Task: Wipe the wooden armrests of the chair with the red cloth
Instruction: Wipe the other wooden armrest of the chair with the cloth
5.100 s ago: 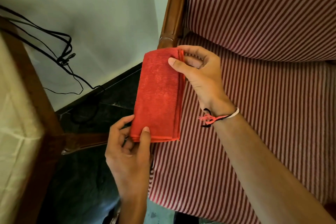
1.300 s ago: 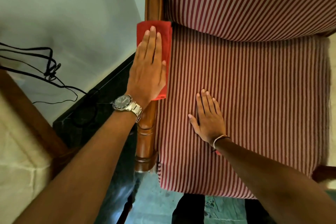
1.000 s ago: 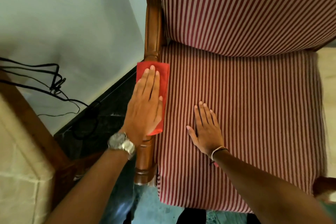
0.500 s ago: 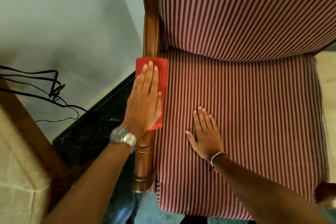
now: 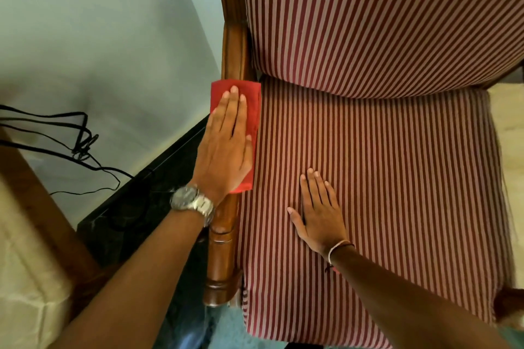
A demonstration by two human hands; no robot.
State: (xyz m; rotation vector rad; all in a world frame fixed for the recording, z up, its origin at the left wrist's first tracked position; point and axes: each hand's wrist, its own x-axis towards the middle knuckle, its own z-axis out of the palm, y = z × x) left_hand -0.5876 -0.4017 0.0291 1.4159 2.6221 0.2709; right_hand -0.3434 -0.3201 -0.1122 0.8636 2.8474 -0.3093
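Observation:
The folded red cloth [image 5: 253,99] lies on top of the chair's left wooden armrest [image 5: 221,258], a little in front of the back post. My left hand [image 5: 224,150], with a metal watch on the wrist, presses flat on the cloth and covers most of it. Bare turned wood shows in front of the cloth down to the armrest's rounded end. My right hand [image 5: 317,210] rests flat, fingers spread, on the striped seat cushion [image 5: 402,178] and holds nothing. Only the tip of the right armrest [image 5: 507,303] shows at the lower right edge.
The striped backrest [image 5: 368,22] rises behind the seat. A pale wall [image 5: 113,37] with hanging black cables [image 5: 82,139] is close to the left of the armrest, above dark skirting [image 5: 141,201]. Another wooden-framed seat with a cream cushion [image 5: 25,278] fills the lower left.
Five seconds ago both hands held the folded cloth. Since then my left hand slid it on the armrest from the backrest toward the front, then slightly back. My right hand stays on the seat.

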